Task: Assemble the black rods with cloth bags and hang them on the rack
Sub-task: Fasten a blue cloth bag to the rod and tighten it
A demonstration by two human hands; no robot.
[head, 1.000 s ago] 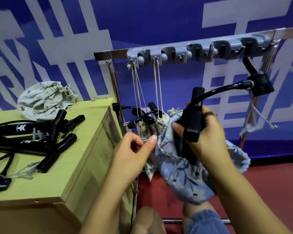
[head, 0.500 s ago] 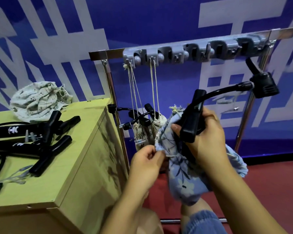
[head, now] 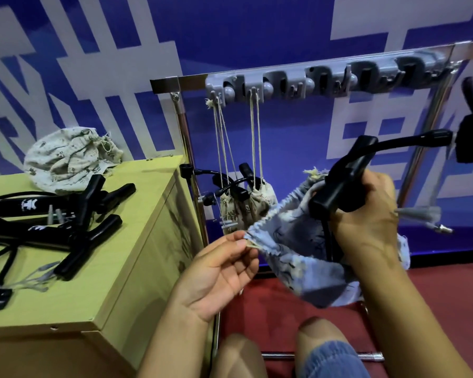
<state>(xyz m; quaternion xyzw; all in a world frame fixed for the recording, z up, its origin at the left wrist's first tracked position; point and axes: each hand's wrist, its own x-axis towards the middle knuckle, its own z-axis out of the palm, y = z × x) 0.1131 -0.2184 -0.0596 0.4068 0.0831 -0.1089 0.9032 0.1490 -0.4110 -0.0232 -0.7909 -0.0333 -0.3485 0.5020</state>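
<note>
Black rod going into a blue cloth bag in front of the rack

The black rod (head: 342, 184) sits gripped in the right hand (head: 366, 214), its lower end inside the blue floral bag (head: 298, 252). The left hand (head: 219, 271) pinches the bag's drawstring (head: 250, 243) at the gathered rim. Beyond the hands, two filled beige bags (head: 246, 203) hang by cords from the rack (head: 325, 80). Left of them, spare rods (head: 74, 211) and a crumpled bag (head: 66, 156) lie on the bench (head: 115, 268).
</note>
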